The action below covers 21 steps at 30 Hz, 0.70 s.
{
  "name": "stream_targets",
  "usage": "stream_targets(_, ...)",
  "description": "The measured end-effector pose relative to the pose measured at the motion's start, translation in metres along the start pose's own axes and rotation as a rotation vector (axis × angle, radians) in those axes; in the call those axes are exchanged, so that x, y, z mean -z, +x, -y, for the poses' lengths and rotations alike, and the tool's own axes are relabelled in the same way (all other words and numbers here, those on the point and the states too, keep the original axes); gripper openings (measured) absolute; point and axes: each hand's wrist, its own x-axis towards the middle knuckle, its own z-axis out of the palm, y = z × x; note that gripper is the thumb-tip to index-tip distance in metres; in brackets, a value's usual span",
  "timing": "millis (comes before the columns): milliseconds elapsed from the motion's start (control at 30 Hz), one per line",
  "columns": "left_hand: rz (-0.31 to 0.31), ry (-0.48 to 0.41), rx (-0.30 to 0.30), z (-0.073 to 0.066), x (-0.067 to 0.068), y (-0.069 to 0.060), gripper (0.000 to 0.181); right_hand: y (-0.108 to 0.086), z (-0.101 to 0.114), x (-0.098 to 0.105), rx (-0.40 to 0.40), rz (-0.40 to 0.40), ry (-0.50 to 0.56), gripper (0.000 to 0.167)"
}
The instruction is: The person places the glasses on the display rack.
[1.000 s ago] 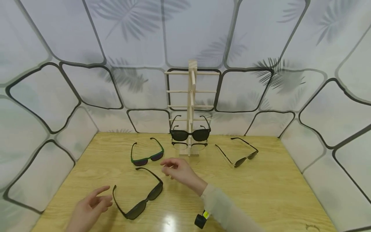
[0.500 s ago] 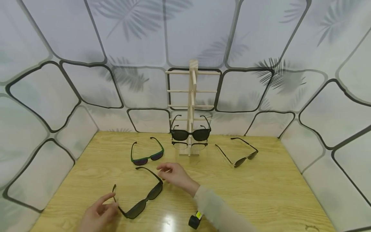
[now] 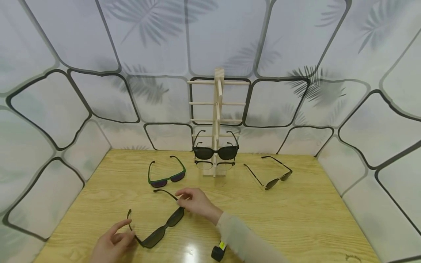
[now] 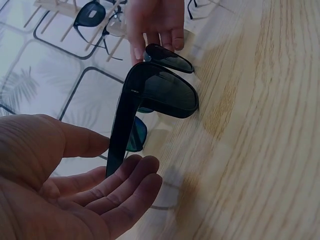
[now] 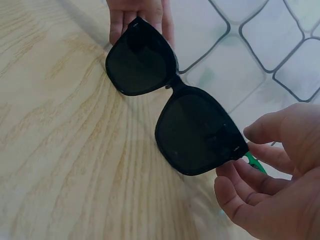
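Observation:
A pair of black sunglasses (image 3: 165, 225) with unfolded temples stands on the table at front left. My left hand (image 3: 113, 243) is at its near temple; in the left wrist view the thumb touches one side of that black temple (image 4: 121, 132) and curled fingers lie at the other. My right hand (image 3: 196, 202) is at the opposite corner, where the right wrist view shows thumb and fingers on either side of the frame's hinge end, beside the dark lens (image 5: 197, 132). Part of the far temple is hidden behind the right hand.
Behind stands a wooden eyewear rack (image 3: 217, 109) with black sunglasses (image 3: 227, 153) and clear half-rim glasses (image 3: 204, 165) on its lower rungs. Green-framed sunglasses (image 3: 159, 183) lie back left, thin-framed sunglasses (image 3: 272, 183) back right. Patterned fabric walls (image 3: 158, 47) surround the wooden table (image 3: 296, 223).
Both hands have closed in on the black sunglasses: the left moved right to the near temple, the right moved left and down to the far hinge corner. The sunglasses look unmoved.

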Motion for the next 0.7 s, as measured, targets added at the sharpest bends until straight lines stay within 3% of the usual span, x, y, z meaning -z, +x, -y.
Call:
stream_targets(300,-0.013,-0.051,-0.003,-0.0031,-0.0007,-0.0033,0.056,0.0011,-0.0013,-0.0003,-0.016,0.007,-0.012,0.029)
stream_targets(533,-0.008,-0.256,0.064,-0.0039,-0.0051,-0.0065,0.06,0.0022,-0.0036,-0.0016,-0.018,0.006,-0.002,0.03)
stream_targets(700,-0.012,-0.291,0.07,-0.0033,-0.0066,-0.0081,0.06,0.0015,-0.0029,-0.003,-0.01,0.009,0.01,0.03)
